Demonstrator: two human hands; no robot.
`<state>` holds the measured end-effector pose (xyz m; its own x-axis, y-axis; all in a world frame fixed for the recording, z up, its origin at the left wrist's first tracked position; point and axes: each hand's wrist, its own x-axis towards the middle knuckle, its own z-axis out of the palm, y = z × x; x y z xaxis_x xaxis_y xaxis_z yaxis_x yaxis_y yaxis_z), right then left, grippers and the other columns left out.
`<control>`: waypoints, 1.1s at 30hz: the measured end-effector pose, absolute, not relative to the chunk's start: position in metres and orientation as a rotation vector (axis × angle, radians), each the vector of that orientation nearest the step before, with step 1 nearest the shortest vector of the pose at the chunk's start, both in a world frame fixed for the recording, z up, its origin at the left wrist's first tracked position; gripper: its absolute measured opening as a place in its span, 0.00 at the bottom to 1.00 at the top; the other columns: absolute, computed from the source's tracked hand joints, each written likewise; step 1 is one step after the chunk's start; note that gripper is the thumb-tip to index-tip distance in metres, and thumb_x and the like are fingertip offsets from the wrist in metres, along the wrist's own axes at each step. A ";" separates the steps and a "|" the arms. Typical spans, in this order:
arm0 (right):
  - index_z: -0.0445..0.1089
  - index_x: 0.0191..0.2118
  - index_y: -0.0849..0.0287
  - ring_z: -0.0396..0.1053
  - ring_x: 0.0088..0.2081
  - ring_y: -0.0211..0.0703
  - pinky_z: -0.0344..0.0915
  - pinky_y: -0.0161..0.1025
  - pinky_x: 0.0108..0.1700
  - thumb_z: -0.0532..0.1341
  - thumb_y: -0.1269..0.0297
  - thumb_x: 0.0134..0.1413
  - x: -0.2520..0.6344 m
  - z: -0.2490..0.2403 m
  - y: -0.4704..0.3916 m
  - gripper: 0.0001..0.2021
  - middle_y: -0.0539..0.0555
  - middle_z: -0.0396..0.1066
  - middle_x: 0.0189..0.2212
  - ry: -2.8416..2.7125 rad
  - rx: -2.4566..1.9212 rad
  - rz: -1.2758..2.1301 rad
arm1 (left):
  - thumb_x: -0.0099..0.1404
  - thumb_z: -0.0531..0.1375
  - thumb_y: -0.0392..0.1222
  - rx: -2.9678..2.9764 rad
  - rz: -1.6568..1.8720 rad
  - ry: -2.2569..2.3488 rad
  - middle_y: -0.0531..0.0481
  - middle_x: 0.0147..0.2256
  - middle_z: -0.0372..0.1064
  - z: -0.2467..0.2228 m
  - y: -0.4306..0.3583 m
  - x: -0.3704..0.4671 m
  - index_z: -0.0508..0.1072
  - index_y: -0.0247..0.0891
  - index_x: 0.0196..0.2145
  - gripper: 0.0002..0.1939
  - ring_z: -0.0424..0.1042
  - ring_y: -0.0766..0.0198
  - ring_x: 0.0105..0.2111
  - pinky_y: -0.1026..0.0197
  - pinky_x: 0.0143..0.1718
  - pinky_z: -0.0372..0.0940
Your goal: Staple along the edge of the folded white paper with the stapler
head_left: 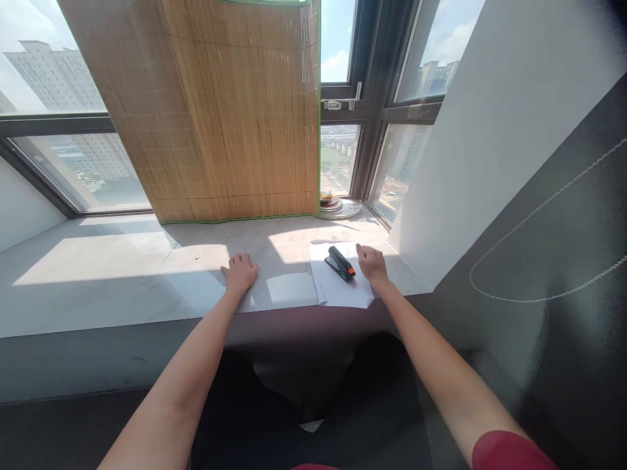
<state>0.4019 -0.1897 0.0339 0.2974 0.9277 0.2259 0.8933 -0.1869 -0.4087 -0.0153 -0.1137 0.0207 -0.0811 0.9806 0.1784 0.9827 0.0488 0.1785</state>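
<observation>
A pale windowsill [112, 300] is seen from above, patched with sunlight. The left grip [240, 272] is laid palm down on it, fingers spread apart, with nothing held. Beyond the left grip, a bamboo blind [235, 117] edged in green is hung. To the right of the left grip, across a stretch of sill, a white sheet of paper [337, 294] is spread by the front edge. On the paper a black stapler [339, 264] with an orange patch is rested, apart from both hands. Its long axis is set on a slant: one end is pointed away and leftward, while the orange-marked end is turned nearer and rightward. It is placed well to the right of the left grip but just to the left of the right grip [371, 263], by which the shorter reach is offered. Beyond the right grip and to its left, what looks like a stack of plates [330, 204] is partly hidden by the blind. The right grip is held at the paper's right side, fingers curled in; whether the paper is pinched there cannot be told.
</observation>
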 end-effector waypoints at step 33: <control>0.80 0.46 0.66 0.77 0.48 0.59 0.67 0.43 0.46 0.52 0.64 0.68 0.425 0.025 -0.178 0.19 0.70 0.78 0.45 -1.547 -2.426 0.063 | 0.74 0.44 0.49 -2.155 -0.396 -2.312 0.33 0.69 0.57 0.031 -0.121 -0.013 0.65 0.41 0.67 0.29 0.53 0.39 0.70 0.27 0.67 0.48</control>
